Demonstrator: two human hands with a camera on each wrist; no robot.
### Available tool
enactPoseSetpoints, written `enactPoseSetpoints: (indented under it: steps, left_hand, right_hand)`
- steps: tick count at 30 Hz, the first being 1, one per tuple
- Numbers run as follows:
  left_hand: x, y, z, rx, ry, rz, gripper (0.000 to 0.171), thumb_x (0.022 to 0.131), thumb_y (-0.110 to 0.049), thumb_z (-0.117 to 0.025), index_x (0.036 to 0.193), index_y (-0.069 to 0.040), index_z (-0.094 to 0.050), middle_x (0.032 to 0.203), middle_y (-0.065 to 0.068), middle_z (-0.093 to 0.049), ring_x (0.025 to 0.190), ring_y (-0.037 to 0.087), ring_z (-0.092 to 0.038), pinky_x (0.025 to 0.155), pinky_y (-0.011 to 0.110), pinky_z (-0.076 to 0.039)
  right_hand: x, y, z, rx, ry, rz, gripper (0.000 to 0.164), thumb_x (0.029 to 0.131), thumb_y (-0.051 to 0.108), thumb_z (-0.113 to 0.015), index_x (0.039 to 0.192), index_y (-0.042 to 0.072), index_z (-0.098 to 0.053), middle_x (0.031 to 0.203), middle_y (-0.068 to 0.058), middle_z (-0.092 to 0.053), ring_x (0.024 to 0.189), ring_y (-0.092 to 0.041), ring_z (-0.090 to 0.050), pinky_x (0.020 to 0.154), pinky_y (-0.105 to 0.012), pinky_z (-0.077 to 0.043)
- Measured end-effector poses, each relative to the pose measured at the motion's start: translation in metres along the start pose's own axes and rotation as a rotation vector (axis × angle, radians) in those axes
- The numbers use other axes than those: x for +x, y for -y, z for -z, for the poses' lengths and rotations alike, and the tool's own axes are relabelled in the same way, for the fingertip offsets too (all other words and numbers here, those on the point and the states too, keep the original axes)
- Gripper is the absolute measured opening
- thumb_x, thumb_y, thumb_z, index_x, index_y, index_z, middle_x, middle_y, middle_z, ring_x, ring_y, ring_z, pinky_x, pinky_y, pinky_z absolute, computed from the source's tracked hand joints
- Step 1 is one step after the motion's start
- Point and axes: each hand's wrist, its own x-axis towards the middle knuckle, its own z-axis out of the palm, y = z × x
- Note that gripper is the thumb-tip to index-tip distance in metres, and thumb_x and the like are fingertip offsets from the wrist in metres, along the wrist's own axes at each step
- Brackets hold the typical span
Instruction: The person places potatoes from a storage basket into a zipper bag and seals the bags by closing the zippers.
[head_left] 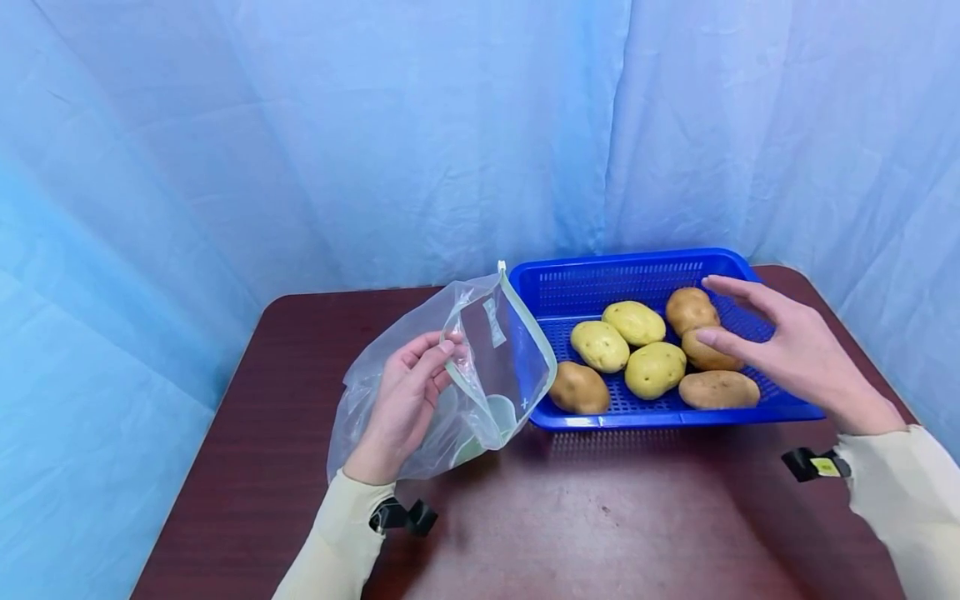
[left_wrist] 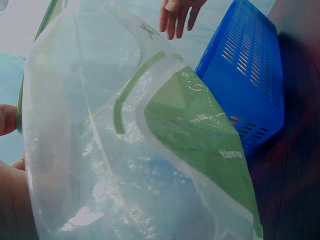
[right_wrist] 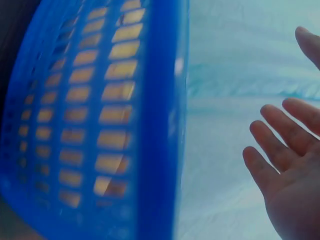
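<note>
My left hand (head_left: 408, 392) pinches the rim of a clear zip bag (head_left: 390, 333) between thumb and fingers, and the bag's mouth gapes toward the basket. Green printing (left_wrist: 195, 130) shows on the bag's side in the left wrist view. Over the right part of a blue basket (head_left: 600, 423), my right hand (head_left: 802, 346) hovers with thumb and fingers spread and nothing between them. Below its fingertips lie brown potatoes (head_left: 690, 310). Several yellow potatoes (head_left: 655, 370) rest in the middle of the basket, and another brown potato (head_left: 580, 388) sits at its left end, beside the bag's mouth.
A dark red wooden table (head_left: 600, 517) carries the basket and the bag. Light blue curtains (head_left: 450, 142) hang behind and at both sides. The basket stands near the table's back edge. Each wrist wears a small black camera mount (head_left: 405, 517).
</note>
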Motion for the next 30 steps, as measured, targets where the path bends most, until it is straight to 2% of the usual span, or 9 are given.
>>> enactPoseSetpoints:
  steps: [3,4,7,10,17,30]
  left_hand:
    - [0.000,0.000,0.000,0.000,0.003,-0.002,0.012,0.101,-0.002,-0.058,0.105,-0.005,-0.069,0.101,0.006,-0.069,0.091,0.013,-0.069,0.082,0.023,-0.059]
    - [0.000,0.000,0.001,0.001,0.004,-0.002,0.012,0.101,-0.002,-0.058,0.105,-0.005,-0.069,0.101,0.006,-0.069,0.091,0.013,-0.069,0.082,0.023,-0.059]
    - [0.000,0.000,0.001,0.004,0.006,-0.004,0.012,0.101,-0.002,-0.058,0.105,-0.005,-0.069,0.101,0.006,-0.069,0.091,0.013,-0.068,0.082,0.023,-0.059]
    - [-0.001,-0.001,0.001,0.008,0.006,-0.005,0.012,0.102,-0.003,-0.058,0.105,-0.005,-0.069,0.102,0.006,-0.070,0.091,0.012,-0.068,0.083,0.023,-0.059]
    - [-0.003,-0.001,0.003,0.017,-0.001,0.000,0.012,0.102,-0.004,-0.058,0.106,-0.006,-0.069,0.104,0.006,-0.070,0.092,0.013,-0.068,0.085,0.024,-0.059]
    - [-0.002,0.000,0.003,0.019,0.007,-0.009,0.012,0.102,-0.004,-0.059,0.107,-0.005,-0.069,0.104,0.006,-0.070,0.091,0.013,-0.069,0.086,0.024,-0.059]
  right_hand:
    - [0.001,-0.012,0.005,-0.011,0.038,-0.028,0.069,0.092,0.034,-0.080,0.154,0.034,-0.049,0.157,-0.004,-0.048,0.146,-0.032,-0.040,0.094,-0.004,-0.028]
    - [0.002,-0.015,0.006,-0.017,0.053,-0.035,0.070,0.092,0.036,-0.080,0.154,0.033,-0.048,0.158,-0.005,-0.047,0.146,-0.034,-0.040,0.100,-0.009,-0.030]
    - [0.005,-0.024,0.009,-0.039,0.107,-0.056,0.072,0.093,0.040,-0.078,0.157,0.030,-0.045,0.160,-0.008,-0.044,0.145,-0.040,-0.040,0.114,-0.037,-0.037]
    - [0.009,-0.033,0.010,-0.055,0.156,-0.066,0.074,0.094,0.042,-0.077,0.158,0.023,-0.044,0.160,-0.011,-0.043,0.142,-0.045,-0.041,0.104,-0.065,-0.037]
    - [0.018,-0.047,0.003,-0.119,0.227,-0.050,0.076,0.092,0.044,-0.078,0.154,0.014,-0.047,0.155,-0.016,-0.049,0.139,-0.042,-0.045,0.101,-0.060,-0.039]
    - [0.030,-0.057,-0.009,-0.199,0.278,0.028,0.079,0.088,0.039,-0.083,0.146,-0.003,-0.051,0.144,-0.031,-0.054,0.130,-0.049,-0.051,0.100,-0.064,-0.043]
